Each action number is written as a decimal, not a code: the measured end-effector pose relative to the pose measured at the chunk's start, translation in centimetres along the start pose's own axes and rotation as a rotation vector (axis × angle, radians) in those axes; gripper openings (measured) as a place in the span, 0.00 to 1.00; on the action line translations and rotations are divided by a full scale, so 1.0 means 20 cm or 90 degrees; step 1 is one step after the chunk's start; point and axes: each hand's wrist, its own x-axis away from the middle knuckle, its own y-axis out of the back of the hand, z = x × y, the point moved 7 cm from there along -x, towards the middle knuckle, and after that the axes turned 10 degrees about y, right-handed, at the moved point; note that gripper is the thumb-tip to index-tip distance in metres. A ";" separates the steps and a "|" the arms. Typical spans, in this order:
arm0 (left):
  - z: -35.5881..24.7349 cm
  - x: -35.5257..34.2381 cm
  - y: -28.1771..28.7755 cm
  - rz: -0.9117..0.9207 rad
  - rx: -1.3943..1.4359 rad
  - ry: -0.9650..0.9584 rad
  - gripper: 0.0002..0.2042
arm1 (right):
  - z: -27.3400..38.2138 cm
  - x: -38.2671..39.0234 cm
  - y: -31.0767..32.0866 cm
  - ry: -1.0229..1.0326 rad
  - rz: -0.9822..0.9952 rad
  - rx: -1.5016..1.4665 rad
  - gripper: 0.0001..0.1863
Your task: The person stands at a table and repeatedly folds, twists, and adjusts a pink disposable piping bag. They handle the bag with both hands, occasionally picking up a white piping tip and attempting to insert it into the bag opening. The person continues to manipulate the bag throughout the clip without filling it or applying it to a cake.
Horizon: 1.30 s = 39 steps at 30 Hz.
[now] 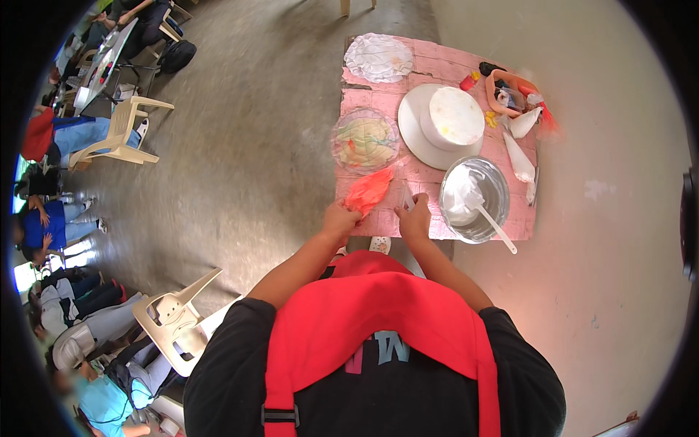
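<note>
Near the table's front edge, my left hand is closed on the end of an orange-red plastic piping bag, which points away from me. My right hand pinches a small, clear or whitish piece, too faint to name. Right of that hand stands a metal bowl of white icing, with a white spatula leaning over its rim. A round cake coated in white sits on a white turntable beyond. A plastic-covered plate smeared with coloured icing lies past my left hand.
Filled white piping bags lie along the right edge of the pink table. An orange basket holds tools at the far right. A crumpled white cover lies far left. Plastic chairs and seated people are at left.
</note>
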 end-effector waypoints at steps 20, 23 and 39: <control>0.05 -0.12 0.01 -0.181 -0.375 -0.136 0.10 | 0.28 0.10 -0.25 0.551 0.107 0.273 0.03; 0.02 -0.11 0.01 -0.197 -0.393 -0.108 0.11 | 0.27 0.10 -0.27 0.547 0.114 0.302 0.03; -0.29 0.27 -0.05 -0.237 -0.525 -0.644 0.12 | 0.24 0.09 -0.07 0.396 0.098 0.185 0.09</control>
